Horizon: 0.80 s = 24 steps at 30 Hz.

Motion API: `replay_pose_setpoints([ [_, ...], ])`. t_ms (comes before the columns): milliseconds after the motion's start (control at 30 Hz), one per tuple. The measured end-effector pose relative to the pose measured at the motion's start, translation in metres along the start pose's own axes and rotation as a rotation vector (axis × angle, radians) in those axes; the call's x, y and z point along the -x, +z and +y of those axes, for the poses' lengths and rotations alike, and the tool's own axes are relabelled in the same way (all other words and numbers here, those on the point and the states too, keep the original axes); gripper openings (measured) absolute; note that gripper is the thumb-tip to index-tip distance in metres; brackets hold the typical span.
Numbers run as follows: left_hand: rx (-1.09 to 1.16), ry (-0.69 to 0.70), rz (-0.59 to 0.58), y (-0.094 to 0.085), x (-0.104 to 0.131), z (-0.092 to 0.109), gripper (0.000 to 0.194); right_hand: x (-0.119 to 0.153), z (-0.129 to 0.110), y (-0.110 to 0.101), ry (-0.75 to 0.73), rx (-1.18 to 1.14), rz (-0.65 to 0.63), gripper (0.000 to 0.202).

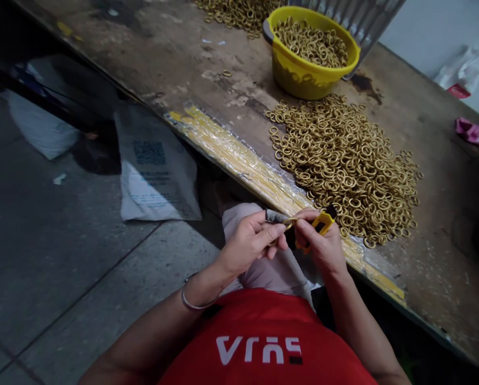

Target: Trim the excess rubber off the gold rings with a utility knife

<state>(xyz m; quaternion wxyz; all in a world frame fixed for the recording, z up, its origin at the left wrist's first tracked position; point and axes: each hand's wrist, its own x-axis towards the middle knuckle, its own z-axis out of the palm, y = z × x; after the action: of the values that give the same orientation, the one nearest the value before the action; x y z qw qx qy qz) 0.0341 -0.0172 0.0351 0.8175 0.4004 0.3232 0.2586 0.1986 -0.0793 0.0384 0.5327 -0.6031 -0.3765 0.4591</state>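
A gold-coloured ring (290, 222) lies between the two hands, pinched by the left hand's (252, 239) thumb and fingers; the right hand (322, 243), clasped round a yellow-and-black tool (324, 222), meets it opposite. Just beyond the right hand, a heap of similar rings (351, 166) covers part of the table (175, 59); farther beyond stands a yellow basin (299, 80) of more; left of the left hand, below, sits a printed sack (154, 176).

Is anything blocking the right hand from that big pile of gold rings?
Just the yellow-and-black tool held in the right hand, poking toward the ring pile. Nothing else visible stands between.
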Motion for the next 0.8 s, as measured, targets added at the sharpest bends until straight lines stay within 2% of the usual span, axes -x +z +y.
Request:
replay_pose_setpoints([
  [167,0.079,-0.132,-0.084,-0.001,0.003,0.0,0.037,0.001,-0.001,0.004,-0.059,0.093,-0.039,0.02],
  [267,0.143,-0.164,-0.108,-0.001,0.004,-0.002,0.038,0.004,-0.001,0.004,-0.131,0.222,-0.061,0.018],
  [367,0.135,-0.088,-0.049,0.001,0.005,-0.005,0.037,0.009,-0.002,0.001,-0.293,0.494,-0.044,0.017],
  [467,0.038,0.008,0.005,0.001,0.006,-0.009,0.034,0.017,-0.001,-0.002,-0.39,0.812,-0.058,0.026],
  [633,-0.113,0.062,0.035,0.003,0.008,-0.011,0.029,0.023,0.001,-0.004,-0.34,1.15,-0.055,0.038],
  [800,-0.34,0.167,0.053,0.0,0.01,-0.006,0.018,0.019,-0.002,0.0,-0.287,1.333,-0.075,0.026],
])
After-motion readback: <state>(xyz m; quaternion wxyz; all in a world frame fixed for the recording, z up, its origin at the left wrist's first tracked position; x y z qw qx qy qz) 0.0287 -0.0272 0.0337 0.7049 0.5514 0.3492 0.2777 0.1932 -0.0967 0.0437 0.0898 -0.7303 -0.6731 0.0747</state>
